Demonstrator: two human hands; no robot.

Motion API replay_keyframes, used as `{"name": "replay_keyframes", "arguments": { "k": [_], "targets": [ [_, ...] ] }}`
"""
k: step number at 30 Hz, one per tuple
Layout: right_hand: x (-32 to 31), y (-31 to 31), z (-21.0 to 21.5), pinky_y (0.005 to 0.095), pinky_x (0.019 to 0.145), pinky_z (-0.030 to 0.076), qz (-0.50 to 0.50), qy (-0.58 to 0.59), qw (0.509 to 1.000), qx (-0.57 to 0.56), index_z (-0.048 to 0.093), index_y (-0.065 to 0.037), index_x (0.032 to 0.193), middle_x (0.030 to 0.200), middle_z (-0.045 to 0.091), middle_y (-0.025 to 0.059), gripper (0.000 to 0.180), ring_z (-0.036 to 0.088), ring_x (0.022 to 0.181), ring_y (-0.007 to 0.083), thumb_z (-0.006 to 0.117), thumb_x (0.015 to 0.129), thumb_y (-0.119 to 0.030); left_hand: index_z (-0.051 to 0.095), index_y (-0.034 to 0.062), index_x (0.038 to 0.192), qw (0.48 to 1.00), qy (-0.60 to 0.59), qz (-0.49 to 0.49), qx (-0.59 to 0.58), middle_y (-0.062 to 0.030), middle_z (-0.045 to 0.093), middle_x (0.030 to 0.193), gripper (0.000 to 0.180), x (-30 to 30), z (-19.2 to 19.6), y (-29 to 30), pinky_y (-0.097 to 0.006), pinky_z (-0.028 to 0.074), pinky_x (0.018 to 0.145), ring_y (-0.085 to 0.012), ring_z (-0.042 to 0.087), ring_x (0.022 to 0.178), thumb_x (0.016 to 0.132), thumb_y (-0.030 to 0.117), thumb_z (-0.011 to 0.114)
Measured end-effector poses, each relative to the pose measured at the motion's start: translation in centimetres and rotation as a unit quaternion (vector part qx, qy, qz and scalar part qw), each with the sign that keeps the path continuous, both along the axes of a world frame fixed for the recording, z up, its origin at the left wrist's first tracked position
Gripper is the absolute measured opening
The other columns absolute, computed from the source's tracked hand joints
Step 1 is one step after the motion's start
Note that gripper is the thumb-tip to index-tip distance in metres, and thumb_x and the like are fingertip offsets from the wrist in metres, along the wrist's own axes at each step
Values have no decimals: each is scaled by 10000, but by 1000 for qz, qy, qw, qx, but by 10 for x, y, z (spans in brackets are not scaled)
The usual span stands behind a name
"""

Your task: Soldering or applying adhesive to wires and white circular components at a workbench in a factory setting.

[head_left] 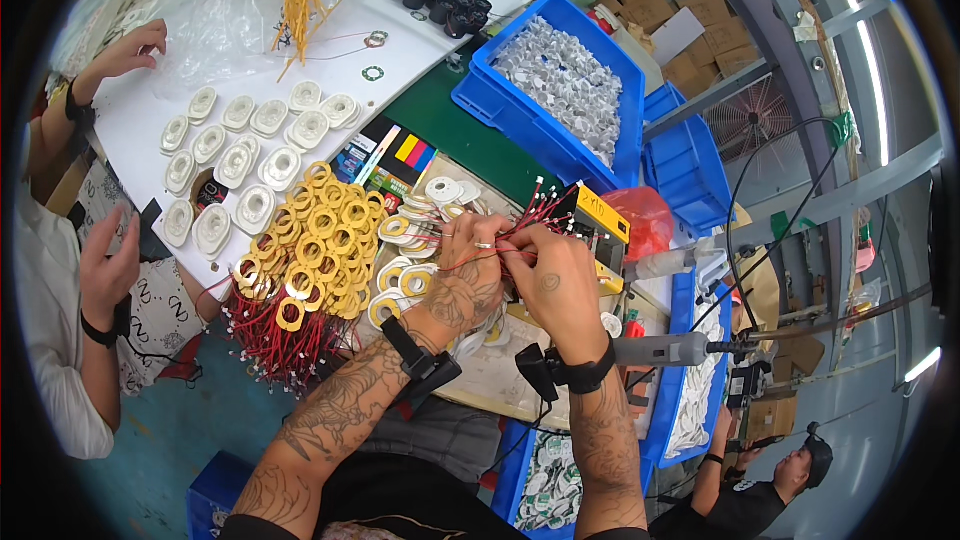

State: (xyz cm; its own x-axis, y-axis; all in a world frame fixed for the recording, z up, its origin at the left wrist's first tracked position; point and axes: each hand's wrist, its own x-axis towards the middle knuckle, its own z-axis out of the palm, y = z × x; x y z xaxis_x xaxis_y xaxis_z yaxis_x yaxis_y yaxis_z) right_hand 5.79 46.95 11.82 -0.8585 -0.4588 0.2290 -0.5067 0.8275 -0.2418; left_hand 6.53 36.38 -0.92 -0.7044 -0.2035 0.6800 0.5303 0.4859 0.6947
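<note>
Head view: pinching red wires point(537, 212) in nearly closed left hand point(468, 265) and right hand point(553, 275), leaving heaped yellow rings point(354, 212) untouched.

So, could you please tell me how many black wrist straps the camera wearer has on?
2: one black strap around the wrist of the left hand, and another black strap around the wrist of the right hand.

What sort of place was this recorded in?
Probably a small-parts assembly workshop: there are red wires in hand, many matching yellow rings grouped nearby, and a blue bin heaped with small white parts.
</note>
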Motion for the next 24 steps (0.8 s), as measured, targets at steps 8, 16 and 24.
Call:
{"name": "replay_keyframes", "arguments": {
  "k": [8, 16, 24],
  "targets": [
    [-6, 0, 12, 431, 711, 589, -33, -94, 995, -25, 738, 36, 917, 789, 753, 205, 213, 758, 744, 364, 739, 944, -176, 462, 21, 1278, 1000, -15, -8, 13, -203, 566, 1166, 551, 2, 2, -1, -529, 417, 976, -414, 556, 1090, 773, -53, 670],
    [-8, 15, 22, 378, 742, 581, -44, -67, 981, -178, 680, 36, 1059, 913, 761, 193, 152, 759, 794, 296, 682, 992, -101, 462, -2, 1386, 996, -72, -11, -43, -208, 546, 1184, 706, 3, 1, -3, -524, 388, 1029, -409, 503, 1145, 717, -30, 685],
    [-3, 14, 32, 376, 730, 568, -48, -11, 976, -212, 656, 27, 1088, 913, 741, 174, 143, 735, 796, 274, 657, 1038, -106, 632, -35, 1228, 996, -65, -19, -64, -231, 571, 1201, 494, 4, -2, -6, -513, 407, 1040, -404, 492, 1201, 745, 31, 713]
  ]
}}
